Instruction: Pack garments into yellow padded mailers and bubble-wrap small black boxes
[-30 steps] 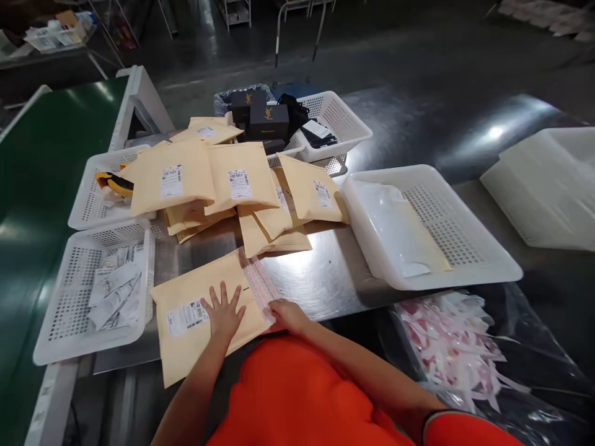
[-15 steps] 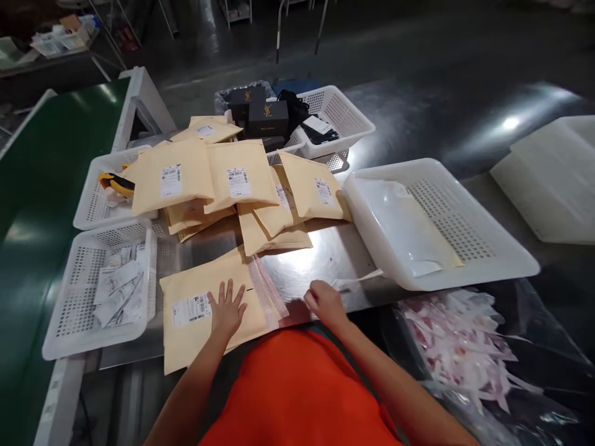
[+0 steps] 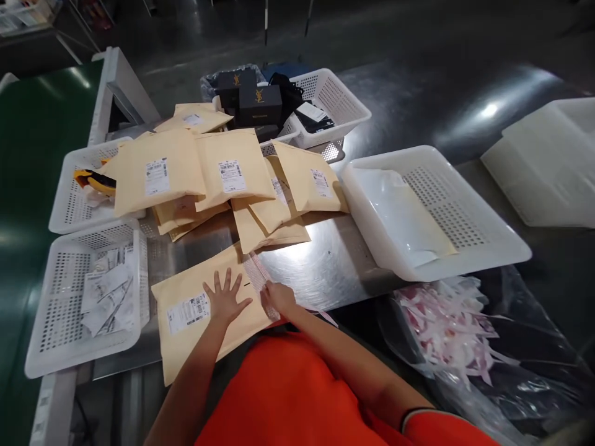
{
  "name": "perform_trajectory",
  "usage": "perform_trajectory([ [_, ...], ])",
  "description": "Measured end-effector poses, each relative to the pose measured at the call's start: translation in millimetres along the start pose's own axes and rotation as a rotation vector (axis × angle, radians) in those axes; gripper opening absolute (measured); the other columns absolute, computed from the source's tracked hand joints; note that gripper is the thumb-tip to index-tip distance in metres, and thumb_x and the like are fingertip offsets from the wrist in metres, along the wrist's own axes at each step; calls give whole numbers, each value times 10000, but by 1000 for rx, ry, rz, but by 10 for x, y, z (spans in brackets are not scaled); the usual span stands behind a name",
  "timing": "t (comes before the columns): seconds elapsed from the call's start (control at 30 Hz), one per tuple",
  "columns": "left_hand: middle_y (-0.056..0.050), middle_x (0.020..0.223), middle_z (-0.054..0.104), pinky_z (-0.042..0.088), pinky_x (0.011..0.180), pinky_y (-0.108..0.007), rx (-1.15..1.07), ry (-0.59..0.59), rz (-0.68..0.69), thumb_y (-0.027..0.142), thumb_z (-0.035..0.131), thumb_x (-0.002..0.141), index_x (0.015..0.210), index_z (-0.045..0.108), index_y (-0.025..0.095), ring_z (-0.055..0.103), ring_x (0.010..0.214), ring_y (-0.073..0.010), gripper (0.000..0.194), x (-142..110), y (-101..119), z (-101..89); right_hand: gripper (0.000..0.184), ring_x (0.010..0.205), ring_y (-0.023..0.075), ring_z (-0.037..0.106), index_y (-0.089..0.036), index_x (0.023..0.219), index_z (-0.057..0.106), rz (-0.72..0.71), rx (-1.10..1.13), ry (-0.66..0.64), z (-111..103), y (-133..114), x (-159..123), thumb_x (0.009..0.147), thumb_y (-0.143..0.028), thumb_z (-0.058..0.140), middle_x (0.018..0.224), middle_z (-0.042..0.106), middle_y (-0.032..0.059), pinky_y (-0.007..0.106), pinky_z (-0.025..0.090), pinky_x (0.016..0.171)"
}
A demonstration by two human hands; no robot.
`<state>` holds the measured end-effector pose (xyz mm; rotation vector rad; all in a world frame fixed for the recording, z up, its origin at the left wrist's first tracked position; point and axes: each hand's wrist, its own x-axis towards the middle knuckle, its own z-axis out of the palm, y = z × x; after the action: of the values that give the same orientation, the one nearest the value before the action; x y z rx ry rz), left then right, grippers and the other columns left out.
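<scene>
In the head view, the mailer (image 3: 188, 341) in hand lies at the near edge of the metal table (image 3: 334, 251), its label (image 3: 188, 313) facing up and its flap (image 3: 257, 272) pointing toward two o'clock. The person's left hand (image 3: 225, 298) rests flat on the mailer just beside the label, fingers spread wide. The right hand (image 3: 279, 298) is at the flap, fingers curled inward; whether they pinch it cannot be told. A thin pinkish strip (image 3: 326, 318) shows next to the right forearm.

Taking the mailer as the clock's centre, a pile (image 3: 235, 170) of labelled mailers lies at twelve o'clock, its lowest ones close to the flap. Black boxes (image 3: 260, 105) stand behind the pile, with a white basket (image 3: 341, 105) at one o'clock. At two o'clock a white tray (image 3: 483, 263) holds a white packet (image 3: 388, 207). At three o'clock, a clear plastic bag (image 3: 530, 347) is heaped with pink-and-white strips (image 3: 449, 334). A basket (image 3: 60, 297) of papers (image 3: 109, 297) sits at nine o'clock; at half past ten, another holds a yellow-and-black tool (image 3: 95, 181). The green belt (image 3: 28, 142) runs beyond them.
</scene>
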<state>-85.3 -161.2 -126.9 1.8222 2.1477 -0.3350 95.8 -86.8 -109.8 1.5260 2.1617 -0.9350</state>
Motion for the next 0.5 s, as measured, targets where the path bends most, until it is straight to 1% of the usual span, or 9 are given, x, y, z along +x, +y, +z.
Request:
perform_trajectory([
  [0.07, -15, 1662, 85, 20, 1057, -830, -3, -9, 3, 676, 388, 899, 1526, 195, 390, -11, 1497, -473, 716, 1, 0, 6, 335, 957, 287, 689, -137, 1127, 642, 2, -9, -3, -11, -17, 34, 1000, -322, 393, 1039, 718, 173, 324, 471, 728],
  [0.13, -9, 1661, 90, 35, 1063, -826, -5, -10, 2, 597, 319, 954, 1522, 195, 400, 9, 1501, -460, 614, -9, 5, 30, 348, 957, 280, 689, -137, 1173, 618, 11, -15, -4, -29, -17, 58, 1003, -316, 373, 1044, 718, 163, 320, 470, 721],
  [0.2, -9, 1660, 103, 44, 1067, -824, -4, 6, -3, 539, 284, 979, 1518, 196, 407, 31, 1504, -451, 563, -19, 8, 63, 341, 967, 270, 684, -147, 1170, 619, 10, -16, -15, -45, -8, 75, 1002, -319, 377, 1057, 719, 147, 311, 465, 720],
  [0.33, -9, 1660, 97, 52, 1065, -827, -2, 37, 19, 561, 325, 962, 1517, 192, 413, 39, 1502, -456, 589, -25, 1, 124, 294, 968, 244, 675, -179, 1090, 659, -19, -20, -51, -53, 18, 96, 988, -305, 412, 1069, 721, 117, 291, 445, 724],
  [0.43, 15, 1657, 106, 35, 1061, -834, -13, 29, 54, 582, 349, 947, 1512, 184, 428, 19, 1503, -456, 609, -18, 3, 158, 280, 960, 233, 669, -180, 1052, 669, -50, -26, -66, -54, 42, 104, 987, -282, 417, 1069, 719, 111, 282, 427, 720],
  [0.5, 15, 1657, 109, 15, 1060, -836, -19, 23, 42, 578, 354, 946, 1514, 180, 423, 9, 1503, -456, 614, -13, 16, 176, 292, 954, 225, 665, -174, 1051, 663, -79, -29, -65, -59, 46, 102, 999, -275, 395, 1066, 717, 111, 277, 415, 713],
])
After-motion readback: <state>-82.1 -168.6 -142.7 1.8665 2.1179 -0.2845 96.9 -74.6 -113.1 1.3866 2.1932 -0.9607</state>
